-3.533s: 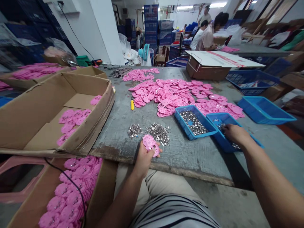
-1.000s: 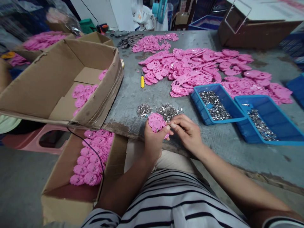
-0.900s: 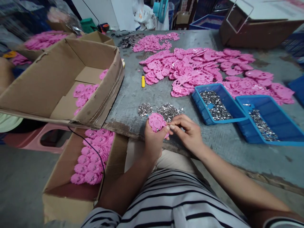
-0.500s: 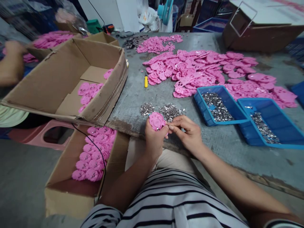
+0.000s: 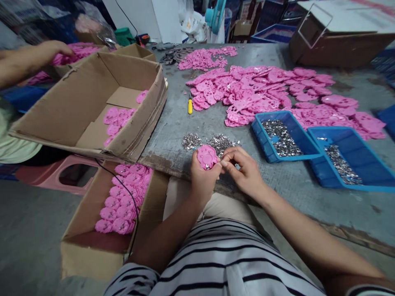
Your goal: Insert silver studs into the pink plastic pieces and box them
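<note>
Disc of pink plastic (image 5: 206, 154) sat clasped in the left hand (image 5: 202, 181) at the table (image 5: 173, 127) edge, nudged slightly toward the right hand (image 5: 243, 170), its thumb and forefinger pinched at the rim, contents unclear; seemingly, work there continued. Metal bits (image 5: 219, 144) lay beyond; a co-worker's hand (image 5: 63, 48) had reached pink parts (image 5: 83, 50).

Near the frame's centre, the left hand (image 5: 202, 179) gripped, thumb angled up-right; beside it, the right hand (image 5: 242, 168) pinched. The left forearm (image 5: 168, 232) rose from lower centre-left, the right forearm (image 5: 304, 224) from lower right.
</note>
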{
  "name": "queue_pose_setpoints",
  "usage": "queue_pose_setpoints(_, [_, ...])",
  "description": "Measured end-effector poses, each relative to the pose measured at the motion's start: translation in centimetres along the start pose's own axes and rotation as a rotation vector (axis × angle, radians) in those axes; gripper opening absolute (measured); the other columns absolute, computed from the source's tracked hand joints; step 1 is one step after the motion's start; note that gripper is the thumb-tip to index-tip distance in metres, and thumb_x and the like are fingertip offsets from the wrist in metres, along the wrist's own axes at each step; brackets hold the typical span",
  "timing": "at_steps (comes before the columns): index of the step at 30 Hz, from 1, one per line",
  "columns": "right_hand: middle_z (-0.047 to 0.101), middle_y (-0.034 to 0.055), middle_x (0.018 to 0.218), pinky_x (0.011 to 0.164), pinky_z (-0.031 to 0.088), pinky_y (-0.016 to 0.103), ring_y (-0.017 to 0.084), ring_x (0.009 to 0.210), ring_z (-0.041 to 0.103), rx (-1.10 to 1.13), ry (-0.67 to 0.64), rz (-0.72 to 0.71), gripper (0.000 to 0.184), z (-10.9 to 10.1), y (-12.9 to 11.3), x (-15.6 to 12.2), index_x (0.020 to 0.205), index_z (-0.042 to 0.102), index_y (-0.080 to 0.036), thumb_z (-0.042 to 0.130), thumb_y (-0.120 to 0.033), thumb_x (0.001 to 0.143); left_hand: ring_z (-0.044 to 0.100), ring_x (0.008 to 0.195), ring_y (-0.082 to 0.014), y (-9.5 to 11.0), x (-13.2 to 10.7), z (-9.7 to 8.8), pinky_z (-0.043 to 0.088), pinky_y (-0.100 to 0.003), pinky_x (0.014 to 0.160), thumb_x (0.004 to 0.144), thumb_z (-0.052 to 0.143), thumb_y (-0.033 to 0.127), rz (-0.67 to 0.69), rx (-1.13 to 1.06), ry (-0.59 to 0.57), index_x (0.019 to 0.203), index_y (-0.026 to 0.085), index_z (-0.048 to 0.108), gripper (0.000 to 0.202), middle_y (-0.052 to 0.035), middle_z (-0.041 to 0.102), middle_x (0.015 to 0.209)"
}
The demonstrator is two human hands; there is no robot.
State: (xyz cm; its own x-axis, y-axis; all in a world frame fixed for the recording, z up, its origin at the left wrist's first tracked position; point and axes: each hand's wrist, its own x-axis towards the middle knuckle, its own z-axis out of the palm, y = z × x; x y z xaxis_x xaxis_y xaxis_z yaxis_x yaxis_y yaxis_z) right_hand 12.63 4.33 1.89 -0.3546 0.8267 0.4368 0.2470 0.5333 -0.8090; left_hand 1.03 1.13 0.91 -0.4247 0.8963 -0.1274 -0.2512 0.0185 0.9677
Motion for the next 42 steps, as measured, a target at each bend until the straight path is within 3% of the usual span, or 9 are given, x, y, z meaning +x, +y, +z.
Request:
queue_pose_setpoints(6, [0.056, 0.0086, 0.108, 0.082, 0.049, 0.037, 0.02, 0.094, 0.058, 0.081, -0.103, 0.127, 0.018, -1.1, -0.6, 0.8, 0.072, 0.058, -0.02, 0.057, -0.03, 0.088, 0.062, 0.064, -0.015, 2.4, -0.2, -0.7, 0.047, -0.021, 0.046, 0.063, 0.056, 0.024, -0.175, -0.283, -0.3, 0.104, 0.021, 0.042, 0.044, 0.0004, 0.058, 0.081])
queue_pose_setpoints(10, [0.057, 0.0091, 0.118, 0.1, 0.041, 0.044, 0.024, 0.114, 0.053, 0.047, -0.182, 0.115, 0.016, -1.7, -1.0, 1.5, 0.073, 0.061, -0.021, 0.059, -0.03, 0.087, 0.066, 0.068, -0.0169, 3.1, -0.1, -1.2, 0.05, -0.024, 0.046, 0.067, 0.053, 0.027, -0.222, -0.297, -0.368, 0.111, 0.021, 0.041, 0.046, -0.0019, 0.06, 0.09])
queue_pose_setpoints(18, [0.057, 0.0094, 0.12, 0.102, 0.038, 0.043, 0.023, 0.112, 0.054, 0.059, -0.316, 0.118, 0.017, -2.3, -1.2, 2.1, 0.071, 0.062, -0.018, 0.059, -0.026, 0.086, 0.064, 0.056, -0.0138, 2.3, 0.1, -1.7, 0.043, -0.019, 0.035, 0.077, 0.052, 0.036, -0.21, -0.281, -0.486, 0.116, 0.021, 0.039, 0.044, -0.0034, 0.061, 0.095])
queue_pose_setpoints(42, [0.059, 0.0087, 0.115, 0.096, 0.043, 0.04, 0.022, 0.106, 0.056, 0.064, -0.287, 0.117, 0.014, -1.9, -0.8, 1.9, 0.072, 0.063, -0.018, 0.06, -0.024, 0.084, 0.065, 0.055, -0.0164, 2.4, 0.0, -1.5, 0.045, -0.021, 0.038, 0.077, 0.051, 0.038, -0.243, -0.225, -0.531, 0.122, 0.02, 0.039, 0.05, -0.0014, 0.062, 0.078])
